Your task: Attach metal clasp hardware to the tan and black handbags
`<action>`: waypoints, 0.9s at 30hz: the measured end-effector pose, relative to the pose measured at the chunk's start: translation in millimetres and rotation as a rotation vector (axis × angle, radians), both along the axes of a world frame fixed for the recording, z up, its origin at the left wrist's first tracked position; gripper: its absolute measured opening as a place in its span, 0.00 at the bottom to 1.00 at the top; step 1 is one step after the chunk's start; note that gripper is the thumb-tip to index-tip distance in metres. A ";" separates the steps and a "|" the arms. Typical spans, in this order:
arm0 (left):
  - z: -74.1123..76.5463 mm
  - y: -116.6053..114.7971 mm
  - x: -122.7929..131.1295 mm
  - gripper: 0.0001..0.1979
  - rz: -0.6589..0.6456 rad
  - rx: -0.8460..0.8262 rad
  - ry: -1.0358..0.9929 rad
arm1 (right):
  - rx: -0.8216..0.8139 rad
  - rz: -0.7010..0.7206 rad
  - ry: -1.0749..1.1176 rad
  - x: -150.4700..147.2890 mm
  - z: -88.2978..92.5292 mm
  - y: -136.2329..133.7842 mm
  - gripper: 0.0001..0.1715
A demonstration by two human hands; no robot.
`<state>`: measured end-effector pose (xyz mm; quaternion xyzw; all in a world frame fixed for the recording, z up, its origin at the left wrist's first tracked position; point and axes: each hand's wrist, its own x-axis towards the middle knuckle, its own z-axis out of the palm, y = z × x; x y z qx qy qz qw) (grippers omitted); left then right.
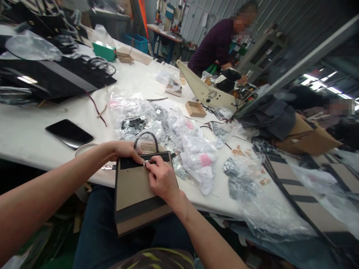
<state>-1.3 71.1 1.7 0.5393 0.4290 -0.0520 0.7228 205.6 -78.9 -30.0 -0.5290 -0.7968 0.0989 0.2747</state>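
Observation:
A tan and black handbag piece [134,188] with a dark curved handle [146,135] rests tilted on my lap, against the table's front edge. My left hand [127,152] is closed on its top edge, one fingertip pressed near a small shiny metal fitting [146,163] on the black band. My right hand [164,178] pinches at the same fitting from the other side, fingers curled. The fitting's exact shape is mostly hidden by my fingertips. Just beyond lies a clear plastic bag of flat metal plates [134,125].
A black phone [69,133] lies at left, near a pile of black bags [56,80]. Crumpled plastic bags [193,145], a small cardboard box [195,109] and gold-coloured bits [240,150] cover the middle. Tan and black panels [297,190] lie at right. Another person [214,41] works beside a cream machine [210,91].

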 end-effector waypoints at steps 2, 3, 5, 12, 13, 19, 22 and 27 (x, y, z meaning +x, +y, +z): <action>2.2 -1.3 2.2 0.23 0.000 0.024 0.036 | 0.007 -0.012 -0.028 1.6 -1.0 -0.2 0.19; 3.7 -2.2 2.7 0.24 -0.002 0.038 0.047 | 0.012 -0.017 -0.039 2.2 -1.1 -0.6 0.19; 7.0 -4.0 2.7 0.25 -0.024 0.068 0.052 | 0.020 -0.018 -0.052 3.2 -0.6 -1.4 0.17; 17.5 -8.0 5.7 0.22 -0.009 0.126 0.087 | 0.045 -0.031 -0.075 3.8 1.8 -0.4 0.13; 17.6 -8.3 7.1 0.22 0.002 0.126 0.098 | 0.050 -0.036 -0.083 3.7 1.8 0.0 0.12; 4.8 -7.8 9.7 0.22 0.034 0.099 0.207 | 0.040 0.032 -0.130 10.4 8.9 -1.3 0.12; -6.2 -3.1 8.4 0.25 0.021 0.081 0.225 | 0.055 0.098 -0.043 25.5 18.8 -12.0 0.25; -8.1 1.2 11.9 0.31 -0.165 0.105 0.315 | 0.275 -0.481 0.112 84.8 23.5 -34.9 0.43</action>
